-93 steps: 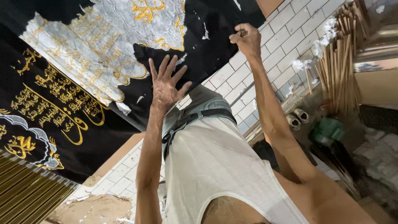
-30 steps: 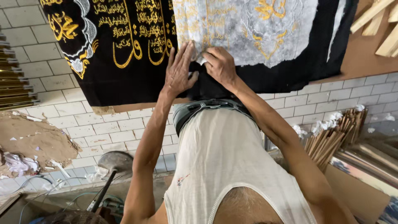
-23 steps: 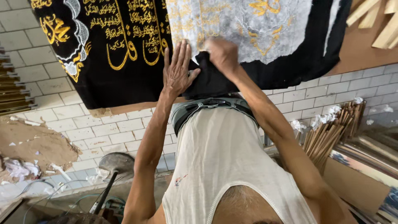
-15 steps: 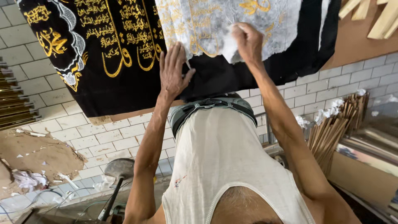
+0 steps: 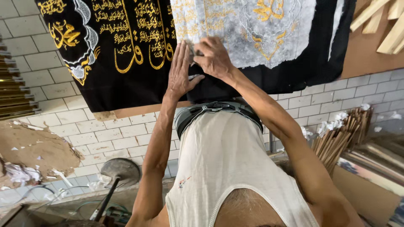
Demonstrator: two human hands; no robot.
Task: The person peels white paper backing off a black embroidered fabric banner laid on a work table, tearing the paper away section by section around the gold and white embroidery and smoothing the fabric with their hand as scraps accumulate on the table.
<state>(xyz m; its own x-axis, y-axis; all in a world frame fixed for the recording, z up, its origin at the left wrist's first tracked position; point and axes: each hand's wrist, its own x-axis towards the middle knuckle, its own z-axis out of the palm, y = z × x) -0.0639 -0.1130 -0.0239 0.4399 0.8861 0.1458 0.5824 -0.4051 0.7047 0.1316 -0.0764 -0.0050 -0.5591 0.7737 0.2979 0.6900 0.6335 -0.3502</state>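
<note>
black cloth (image 5: pixel 122 80) w/ gold lettering fills upper left to centre of frame. left hand (image 5: pixel 180 71), fingers straight and together, lies flat on it near top centre. just right, right hand (image 5: pixel 214 56) is pinched shut on edge of white backing paper (image 5: pixel 252 29). best to keep the flat palm firm, peel slow & low so paper doesn't tear.

Black gold-embroidered cloth (image 5: pixel 122 63) spread flat; white backing paper (image 5: pixel 252 29) partly covering.

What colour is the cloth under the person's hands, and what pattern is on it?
Black cloth with gold and silver embroidery, seen in the head view.
</note>
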